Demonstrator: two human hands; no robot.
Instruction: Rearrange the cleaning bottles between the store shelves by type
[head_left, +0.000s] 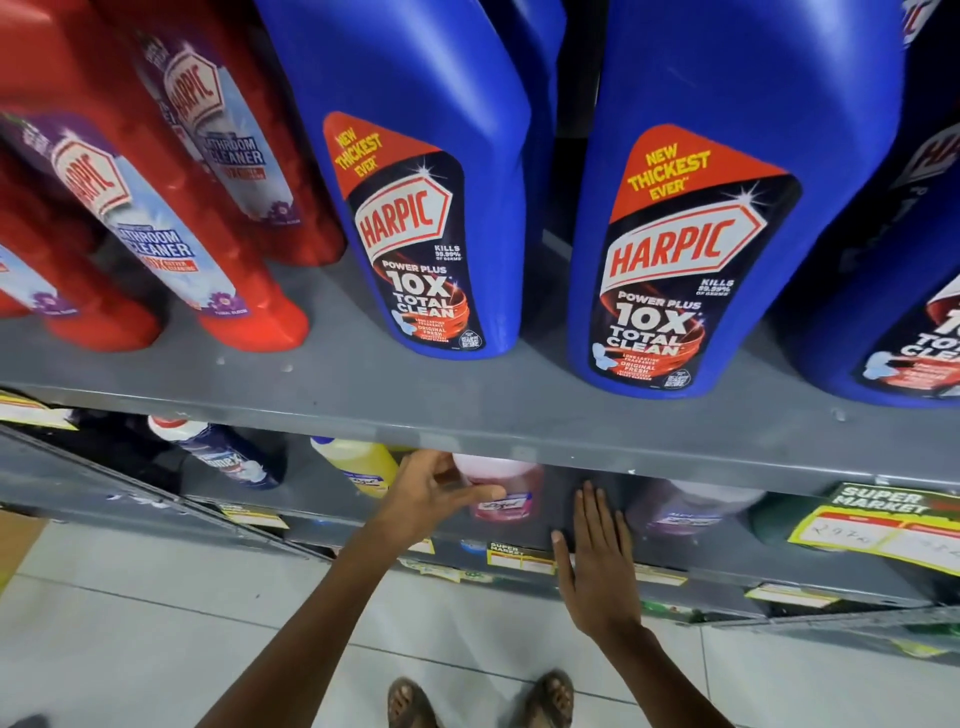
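On the lower shelf stands a pink bottle (506, 493) with a white cap, and my left hand (434, 486) is wrapped around its left side. My right hand (597, 551) is flat and open, fingers together, hovering over the lower shelf's front edge just right of the pink bottle. A yellow bottle (358, 465) stands left of the pink one, a purple bottle (685, 506) to its right. The upper shelf (467, 405) carries big blue Harpic bottles (431, 208) (691, 234) and red Harpic bathroom cleaner bottles (156, 218).
A dark blue bottle with a white cap (218, 449) leans at the lower shelf's left. Yellow price tags (878, 530) hang along the shelf edges. The upper shelf's lip overhangs the lower bottles. Below are a pale tiled floor (156, 649) and my sandalled feet (483, 701).
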